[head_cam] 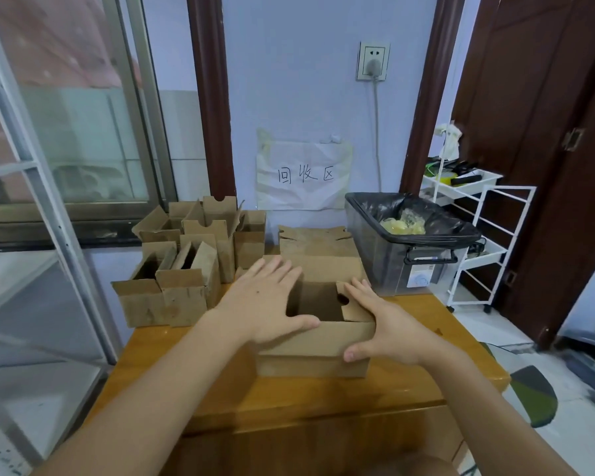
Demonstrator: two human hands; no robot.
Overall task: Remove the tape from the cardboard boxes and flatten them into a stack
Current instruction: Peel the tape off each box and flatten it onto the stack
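Observation:
An open cardboard box [310,352] stands in the middle of the wooden table [289,396], its top flaps up and its inside dark. My left hand [261,304] lies flat with straight fingers over the box's left side, thumb on the front flap edge. My right hand [389,324] rests with straight fingers on the right flap, thumb against the front wall. Behind the box lies a flattened piece of cardboard [315,242].
Several open cardboard boxes [186,266] crowd the table's back left corner. A clear bin with a black liner [406,249], holding crumpled tape, stands at the back right. A white wire cart [478,235] is beside the table, a window on the left.

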